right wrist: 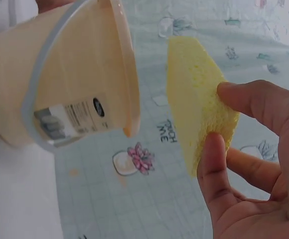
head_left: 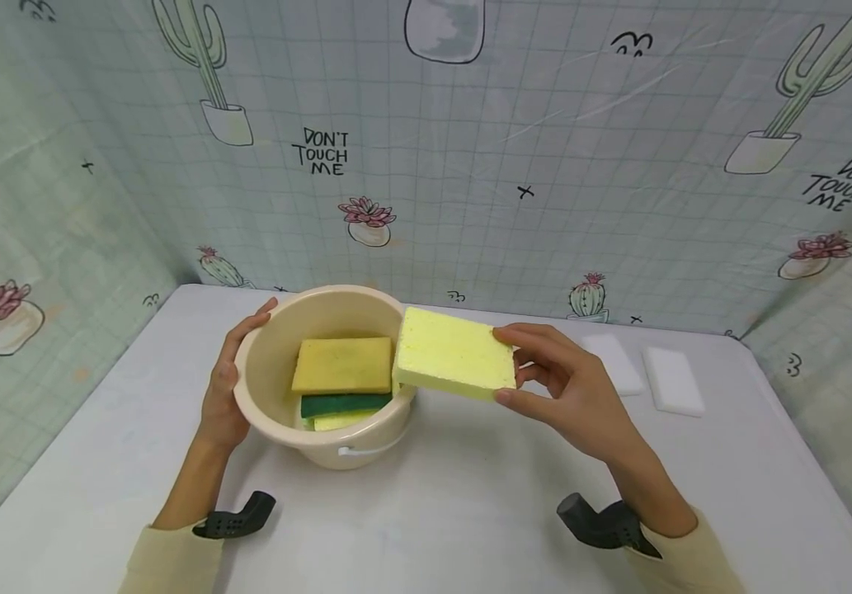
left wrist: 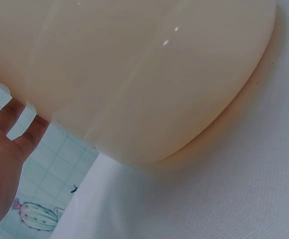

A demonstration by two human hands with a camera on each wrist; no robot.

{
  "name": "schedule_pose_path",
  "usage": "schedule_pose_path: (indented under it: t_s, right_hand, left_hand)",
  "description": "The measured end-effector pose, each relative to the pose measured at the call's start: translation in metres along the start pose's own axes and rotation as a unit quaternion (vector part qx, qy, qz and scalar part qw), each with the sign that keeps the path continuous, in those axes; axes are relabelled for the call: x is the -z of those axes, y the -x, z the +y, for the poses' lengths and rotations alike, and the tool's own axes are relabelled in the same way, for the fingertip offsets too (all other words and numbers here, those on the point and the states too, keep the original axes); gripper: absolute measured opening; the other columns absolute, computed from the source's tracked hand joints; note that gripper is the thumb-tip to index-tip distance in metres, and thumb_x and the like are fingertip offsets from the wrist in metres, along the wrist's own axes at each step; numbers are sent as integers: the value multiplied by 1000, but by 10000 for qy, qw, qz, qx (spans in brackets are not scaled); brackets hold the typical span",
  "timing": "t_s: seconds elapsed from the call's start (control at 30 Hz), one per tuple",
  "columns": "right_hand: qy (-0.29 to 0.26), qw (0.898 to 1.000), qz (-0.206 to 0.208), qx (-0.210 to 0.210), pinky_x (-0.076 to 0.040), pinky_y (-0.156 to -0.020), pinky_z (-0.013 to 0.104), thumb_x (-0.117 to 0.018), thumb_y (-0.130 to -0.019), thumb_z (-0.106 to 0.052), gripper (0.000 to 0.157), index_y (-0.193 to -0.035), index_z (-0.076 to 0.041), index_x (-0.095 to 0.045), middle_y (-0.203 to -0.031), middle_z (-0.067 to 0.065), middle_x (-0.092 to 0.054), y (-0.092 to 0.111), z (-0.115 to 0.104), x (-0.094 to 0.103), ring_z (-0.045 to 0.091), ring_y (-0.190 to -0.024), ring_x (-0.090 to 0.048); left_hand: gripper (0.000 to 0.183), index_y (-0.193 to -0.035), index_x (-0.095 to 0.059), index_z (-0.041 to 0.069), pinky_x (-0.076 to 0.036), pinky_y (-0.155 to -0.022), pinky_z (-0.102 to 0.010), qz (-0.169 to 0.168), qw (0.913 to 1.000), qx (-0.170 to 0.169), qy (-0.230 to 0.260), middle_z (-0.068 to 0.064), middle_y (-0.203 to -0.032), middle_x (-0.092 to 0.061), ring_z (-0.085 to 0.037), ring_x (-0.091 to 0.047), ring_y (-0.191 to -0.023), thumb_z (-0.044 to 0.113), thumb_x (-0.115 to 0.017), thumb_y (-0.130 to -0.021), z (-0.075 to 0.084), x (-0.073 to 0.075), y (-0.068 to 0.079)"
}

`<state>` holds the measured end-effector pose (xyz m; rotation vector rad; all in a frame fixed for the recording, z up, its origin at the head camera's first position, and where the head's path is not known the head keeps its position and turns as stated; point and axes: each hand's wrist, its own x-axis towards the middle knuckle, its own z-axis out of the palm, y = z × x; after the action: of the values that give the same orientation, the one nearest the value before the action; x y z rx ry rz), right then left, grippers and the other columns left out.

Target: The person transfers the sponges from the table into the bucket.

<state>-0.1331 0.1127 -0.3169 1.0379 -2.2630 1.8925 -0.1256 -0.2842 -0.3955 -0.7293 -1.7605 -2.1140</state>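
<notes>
My right hand [head_left: 577, 384] pinches a pale yellow sponge [head_left: 457, 351] by its right end, thumb on one side and fingers on the other. This sponge is above the table, its left end at the right rim of a cream bucket [head_left: 256, 396]. In the right wrist view, the sponge [right wrist: 194, 94] appears beside the bucket [right wrist: 84, 74]. My left hand [head_left: 223, 404] rests on the bucket's left outer side, fingers extended along the wall. Inside the bucket lie a darker yellow sponge [head_left: 342, 365], a dark green layer [head_left: 344, 404] and a pale yellow piece [head_left: 341, 421].
Two white blocks, a nearer one [head_left: 674, 381] and one partly behind my right hand [head_left: 614, 363], lie on the right of the white table [head_left: 455, 511]. A patterned curtain [head_left: 470, 165] closes off the back and sides. The bucket's handle [head_left: 374, 450] hangs in front.
</notes>
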Motion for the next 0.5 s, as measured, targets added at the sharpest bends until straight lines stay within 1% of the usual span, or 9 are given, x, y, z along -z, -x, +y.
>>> schedule_pose_path:
  t_s: [0.1, 0.23, 0.4, 0.5]
  right_hand:
    - [55, 9999, -57, -86, -53, -81, 26, -77, -76, 4, 57, -129, -3, -58, -128, 8, -53, -9, -3, -8, 25, -95, -56]
    - [258, 9995, -115, -167, -53, -81, 28, -79, -77, -2, 55, -128, -6, -59, -126, 4, -54, -21, -4, -20, 23, -92, -58]
    - [599, 9979, -181, -153, -54, -78, 29, -81, -76, -8, 54, -127, -9, -61, -123, 1, -56, -36, -9, -33, 19, -88, -58]
    - [813, 9963, -273, -66, -54, -77, 27, -82, -75, -10, 54, -126, -9, -63, -121, 0, -57, -47, -12, -41, 16, -86, -57]
  left_hand:
    - [64, -146, -34, 7, -31, -107, -25, -4, 10000, -15, 14, -12, -156, -20, -26, -21, -141, 45, -45, -97, 0, 0, 0]
    - [63, -146, -35, 8, -31, -107, -25, 28, 10000, 16, 67, -11, -156, -20, -26, -21, -141, 45, -46, -96, 1, 0, -1]
    - [62, -146, -35, 8, -32, -107, -25, 32, 10000, 43, 43, -11, -156, -21, -26, -21, -141, 44, -45, -96, 1, 0, 0]
    - [62, -146, -35, 8, -31, -107, -25, 36, 10000, 47, 0, -11, -156, -21, -26, -21, -141, 44, -45, -96, 1, 0, -1]
